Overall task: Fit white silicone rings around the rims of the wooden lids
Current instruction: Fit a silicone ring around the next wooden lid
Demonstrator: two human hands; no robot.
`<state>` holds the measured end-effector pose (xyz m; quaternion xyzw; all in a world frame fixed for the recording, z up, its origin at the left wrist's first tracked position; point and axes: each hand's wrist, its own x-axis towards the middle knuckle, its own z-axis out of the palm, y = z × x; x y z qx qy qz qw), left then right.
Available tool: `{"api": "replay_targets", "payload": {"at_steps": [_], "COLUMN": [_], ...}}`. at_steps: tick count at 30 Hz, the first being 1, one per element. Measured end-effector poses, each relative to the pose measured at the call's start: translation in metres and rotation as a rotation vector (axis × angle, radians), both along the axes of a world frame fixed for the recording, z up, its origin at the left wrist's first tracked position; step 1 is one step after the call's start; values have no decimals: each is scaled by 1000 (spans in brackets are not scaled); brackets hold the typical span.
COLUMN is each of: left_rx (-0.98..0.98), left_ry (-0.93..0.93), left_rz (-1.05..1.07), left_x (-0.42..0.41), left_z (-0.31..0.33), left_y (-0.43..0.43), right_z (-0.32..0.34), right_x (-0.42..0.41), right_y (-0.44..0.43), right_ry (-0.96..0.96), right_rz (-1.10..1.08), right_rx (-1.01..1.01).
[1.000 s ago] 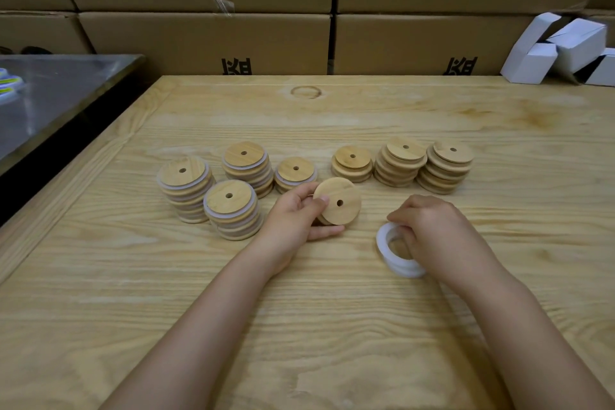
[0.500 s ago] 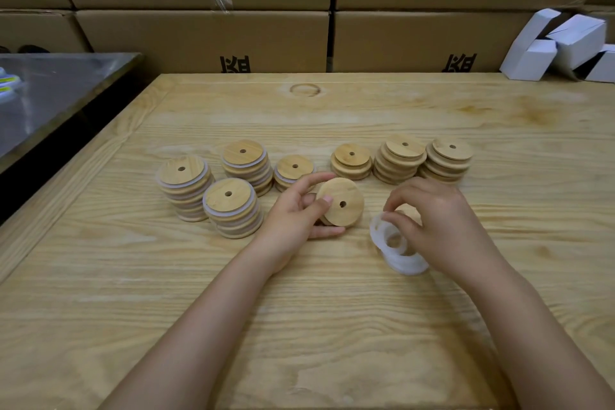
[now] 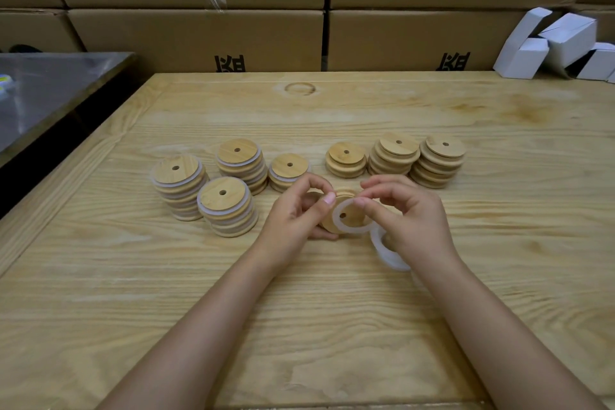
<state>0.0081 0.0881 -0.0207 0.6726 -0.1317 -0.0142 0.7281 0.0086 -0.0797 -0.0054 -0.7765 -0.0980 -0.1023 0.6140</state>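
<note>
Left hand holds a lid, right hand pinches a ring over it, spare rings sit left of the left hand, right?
No. In the head view the spare rings lie by the right hand, not left of the left hand; the lid and ring are as you said.

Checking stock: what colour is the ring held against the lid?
White ring, clearest in the head view.

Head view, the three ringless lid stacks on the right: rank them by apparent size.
1. Tied for largest: rightmost stack and middle stack, too alike to split.
2. Smallest: left stack, clearly lower.
</note>
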Motion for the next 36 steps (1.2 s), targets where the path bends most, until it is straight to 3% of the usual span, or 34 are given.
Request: {"api": "replay_targets", "payload": {"at_steps": [6,12,27,36], "left_rx": [233,316,386,269], "left_ry": [-173,-296,-328,-208], "left_rz": [99,164,246,303], "left_x": [3,6,8,10], "left_z": [-10,-14,-17,-18], "left_y": [-3,-1,1,0], "right_z": [-2,-7,-4,-4], "right_x": [-1,2,0,0], "right_y": [7,4,2,0], "right_ry": [6,-120,-177,-163], "right_rz": [3,-30,-76,-79], "right_rx": [130,-66,-176,-200]}}
